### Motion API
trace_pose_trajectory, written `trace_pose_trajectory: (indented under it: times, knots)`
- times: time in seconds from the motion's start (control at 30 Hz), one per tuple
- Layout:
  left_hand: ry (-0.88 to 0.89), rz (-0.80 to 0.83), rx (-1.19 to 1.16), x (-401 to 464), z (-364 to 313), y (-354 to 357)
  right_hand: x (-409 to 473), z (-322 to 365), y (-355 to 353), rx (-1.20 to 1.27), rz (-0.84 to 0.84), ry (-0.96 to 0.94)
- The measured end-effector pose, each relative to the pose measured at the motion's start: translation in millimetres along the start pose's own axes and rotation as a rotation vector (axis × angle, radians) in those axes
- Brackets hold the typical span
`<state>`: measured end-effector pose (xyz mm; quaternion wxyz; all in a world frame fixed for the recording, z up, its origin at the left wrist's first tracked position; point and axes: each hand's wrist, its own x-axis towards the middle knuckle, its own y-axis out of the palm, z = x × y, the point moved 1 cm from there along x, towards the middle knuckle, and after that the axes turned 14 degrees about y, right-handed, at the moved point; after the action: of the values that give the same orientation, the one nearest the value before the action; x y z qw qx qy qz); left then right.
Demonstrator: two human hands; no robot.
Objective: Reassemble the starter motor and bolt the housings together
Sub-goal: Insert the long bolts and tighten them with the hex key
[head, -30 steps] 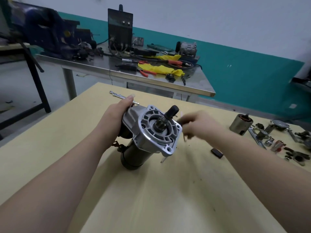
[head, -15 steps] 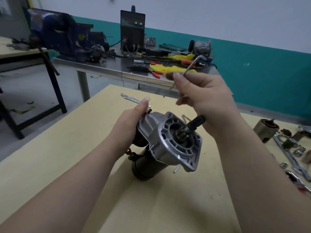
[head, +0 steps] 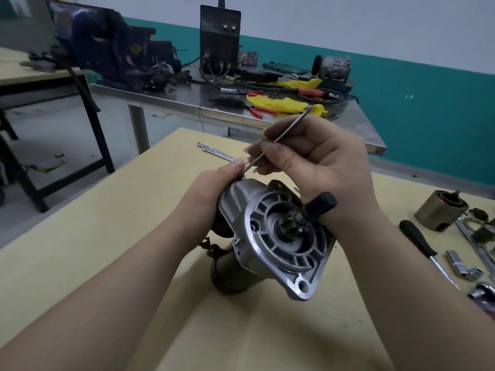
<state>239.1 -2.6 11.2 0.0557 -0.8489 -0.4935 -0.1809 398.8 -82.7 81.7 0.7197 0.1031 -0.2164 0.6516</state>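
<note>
The starter motor (head: 276, 236) stands tilted on the yellow table (head: 107, 236), its silver front housing and black-tipped pinion shaft (head: 320, 203) facing me, its dark body below. My left hand (head: 211, 191) grips the housing's upper left side. My right hand (head: 313, 159) pinches a long thin bolt (head: 281, 137), held slanted just above the housing's top, its lower tip near my left thumb. A second long bolt (head: 217, 152) lies on the table behind my hands.
At the right lie a black-handled screwdriver (head: 420, 242), sockets (head: 460, 266), a wrench and a brass-coloured cylindrical part (head: 439, 214). Behind stands a steel bench (head: 187, 103) with a vise, a black welder box, yellow rags and pliers. The table's far edge is close behind the motor.
My right hand, holding the long bolt since half a second ago, has lowered it and brought its tip down to the top of the housing by my left thumb. The left hand keeps its grip.
</note>
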Motion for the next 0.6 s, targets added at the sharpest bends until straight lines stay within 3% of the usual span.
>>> trace_pose_trajectory:
  times: [0.27, 0.6]
  knots:
    - [-0.009, 0.006, 0.020, -0.9, -4.4, 2.2, -2.2, 4.4, 2.5, -0.015, -0.016, -0.005]
    - [0.024, 0.036, 0.055, -4.1, -3.2, 3.3, 15.7, 13.9, 4.7, -0.295, -0.056, -0.081]
